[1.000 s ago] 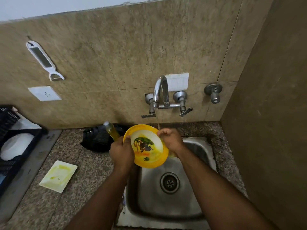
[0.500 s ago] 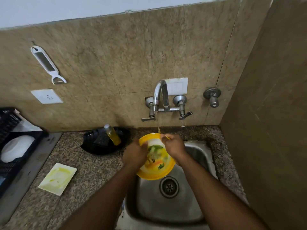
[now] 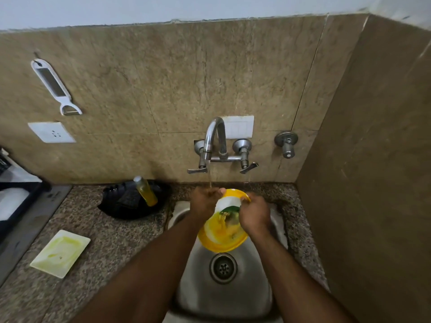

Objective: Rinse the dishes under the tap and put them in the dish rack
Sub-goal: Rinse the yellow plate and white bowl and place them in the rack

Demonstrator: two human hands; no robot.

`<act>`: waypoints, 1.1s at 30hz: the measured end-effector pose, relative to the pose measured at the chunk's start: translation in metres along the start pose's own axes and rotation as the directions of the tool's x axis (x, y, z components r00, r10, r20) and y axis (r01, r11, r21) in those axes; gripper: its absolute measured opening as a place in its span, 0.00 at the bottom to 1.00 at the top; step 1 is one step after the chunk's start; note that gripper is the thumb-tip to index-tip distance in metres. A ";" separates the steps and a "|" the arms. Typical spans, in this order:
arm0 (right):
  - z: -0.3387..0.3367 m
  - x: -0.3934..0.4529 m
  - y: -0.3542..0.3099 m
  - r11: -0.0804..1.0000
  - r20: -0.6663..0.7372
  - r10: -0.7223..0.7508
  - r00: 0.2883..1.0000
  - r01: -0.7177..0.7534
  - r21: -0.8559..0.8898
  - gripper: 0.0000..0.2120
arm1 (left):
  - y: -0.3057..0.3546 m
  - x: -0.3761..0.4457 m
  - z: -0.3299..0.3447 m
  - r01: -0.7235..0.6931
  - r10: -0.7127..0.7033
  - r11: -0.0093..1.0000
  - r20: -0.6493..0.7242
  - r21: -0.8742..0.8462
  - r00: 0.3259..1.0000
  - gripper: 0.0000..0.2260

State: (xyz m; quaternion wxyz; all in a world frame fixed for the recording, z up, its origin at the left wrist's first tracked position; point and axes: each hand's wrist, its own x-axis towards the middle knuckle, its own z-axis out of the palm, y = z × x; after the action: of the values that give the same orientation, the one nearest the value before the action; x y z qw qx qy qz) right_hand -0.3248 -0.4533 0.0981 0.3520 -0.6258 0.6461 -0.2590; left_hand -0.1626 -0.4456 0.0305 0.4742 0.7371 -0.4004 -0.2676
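Observation:
A yellow plate (image 3: pixel 220 238) with a green and white picture is tilted over the steel sink (image 3: pixel 251 292). My left hand (image 3: pixel 204 202) grips its upper left rim, right under the thin stream of water from the tap (image 3: pixel 213 138). My right hand (image 3: pixel 253 215) holds the plate's right side, with its thumb on the upper rim and the hand over the picture. At the far left edge stands the black dish rack (image 3: pixel 14 208), holding something white.
A square white plate (image 3: pixel 61 252) smeared with yellow lies on the granite counter, left of the sink. A black dish (image 3: pixel 121 203) with a yellow soap bottle (image 3: pixel 145 191) sits behind it. A wall closes in on the right. A white peeler (image 3: pixel 54 87) hangs on the tiles.
The plate has moved right and turned under the tap. My left hand rose to the upper rim into the water stream, and my right hand slid down over the plate's face.

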 end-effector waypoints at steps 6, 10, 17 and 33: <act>0.008 -0.018 -0.016 0.997 0.014 -0.041 0.999 0.041 -0.059 0.08 | 0.045 -0.043 0.021 0.225 -0.152 0.886 -0.206 0.405 0.967 0.36; 0.012 -0.031 -0.014 0.987 -0.086 -0.119 0.989 0.109 -0.122 0.09 | 0.027 -0.031 0.014 0.316 -0.250 0.906 -0.249 0.280 0.936 0.32; 0.006 -0.026 -0.007 0.990 -0.150 -0.045 0.988 0.024 -0.137 0.09 | 0.018 -0.056 0.036 -0.097 0.001 0.891 0.212 0.443 0.977 0.34; 0.029 -0.048 -0.005 0.991 -0.193 -0.085 0.978 0.062 -0.121 0.16 | 0.001 -0.050 0.031 0.183 -0.233 0.932 0.129 0.314 0.964 0.32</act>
State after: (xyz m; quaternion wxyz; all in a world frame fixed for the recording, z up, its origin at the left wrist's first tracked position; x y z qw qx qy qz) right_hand -0.3005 -0.4029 0.0904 0.2399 -0.6397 0.6679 -0.2953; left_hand -0.2136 -0.4190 0.0192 0.2913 0.8141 -0.3935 -0.3123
